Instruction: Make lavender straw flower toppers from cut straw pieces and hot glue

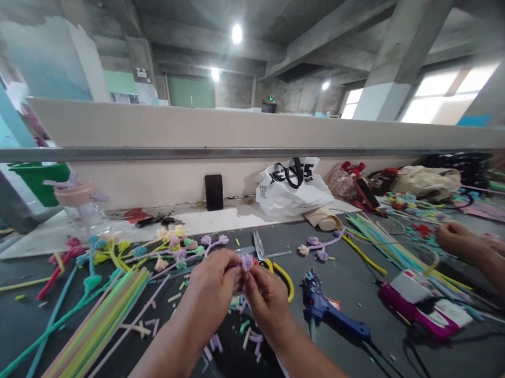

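Currently, the lilac chenille flower (pixel 246 263) is held above the dark worktop (pixel 351 280), to the left of the blue glue gun (pixel 332 311) and slightly beyond it. The left hand (pixel 213 279) pinches the flower's left side between thumb and fingers; the right hand (pixel 267 298) pinches it from below. Exact fingertip contact is partly hidden.

Caution: uneven pressure from the two pinches could crush the soft pile or twist the petals out of shape. If one pinch slackens, the flower could drop among the cut offcuts (pixel 214 344), left of the glue gun, where similar lilac pieces would make it hard to pick out.

Caution: the yellow-handled scissors (pixel 291 282) lie between the right hand and the glue gun, blades directed away from the person. A sideways move of the right hand could knock the handles or snag the forearm.

Caution: whether the glue gun is hot cannot be told. If it is, skin contact could burn. Its black cable (pixel 382 356), trailing to the near right, could drag it if caught.

Farther right of the glue gun, a co-worker's hand (pixel 455 240) is well apart; interference appears unlikely.
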Demonstrator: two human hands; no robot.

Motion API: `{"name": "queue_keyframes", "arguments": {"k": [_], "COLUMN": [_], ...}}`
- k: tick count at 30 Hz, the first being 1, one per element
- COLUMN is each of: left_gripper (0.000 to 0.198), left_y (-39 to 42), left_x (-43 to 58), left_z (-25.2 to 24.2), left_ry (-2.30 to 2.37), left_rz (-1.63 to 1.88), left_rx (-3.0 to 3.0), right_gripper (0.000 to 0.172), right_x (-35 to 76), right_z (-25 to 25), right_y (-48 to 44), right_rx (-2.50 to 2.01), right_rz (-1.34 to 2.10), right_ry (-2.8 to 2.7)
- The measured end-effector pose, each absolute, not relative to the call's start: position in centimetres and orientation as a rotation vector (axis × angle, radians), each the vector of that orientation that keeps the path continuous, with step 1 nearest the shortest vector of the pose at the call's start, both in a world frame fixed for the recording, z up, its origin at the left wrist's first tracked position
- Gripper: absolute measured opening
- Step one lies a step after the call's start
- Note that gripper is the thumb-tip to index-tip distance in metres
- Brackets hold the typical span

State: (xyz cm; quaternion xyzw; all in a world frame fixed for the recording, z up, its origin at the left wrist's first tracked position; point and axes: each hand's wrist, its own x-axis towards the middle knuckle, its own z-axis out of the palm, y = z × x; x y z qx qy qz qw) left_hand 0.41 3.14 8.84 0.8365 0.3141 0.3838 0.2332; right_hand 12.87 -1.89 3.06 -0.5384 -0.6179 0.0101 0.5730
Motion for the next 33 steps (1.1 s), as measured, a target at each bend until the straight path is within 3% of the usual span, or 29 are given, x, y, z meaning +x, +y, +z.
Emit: {"name": "queue_keyframes", "arguments": {"k": [16,24,30,33], "left_gripper": [0.016,0.017,0.015,0.018], "left_y": [3.1,3.6,3.6,3.7], "left_x": [0.8,0.1,-0.1,-0.1], "left_z": [8.6,8.5,9.8,10.1], "left_ry": [0.921,0.793,0.786,0.742], "left_rz": [0.963,1.013,1.043,1.083], "left_rx": [1.942,2.250,2.031,2.064], "right_gripper": [0.020,0.027,0.023,0.022], "right_x": [12.8,12.8,12.3,12.2], "right_z": [3.1,2.8,3.1,3.4], "right_y": [-2.0,-1.8,-1.5,-1.5], "right_rx": [-1.297,-1.278,-0.871,-0.741], "right_rz": [-0.015,0.271,0.981,1.117], "right_ry": [-1.493,-1.407,-0.973,-0.852]}}
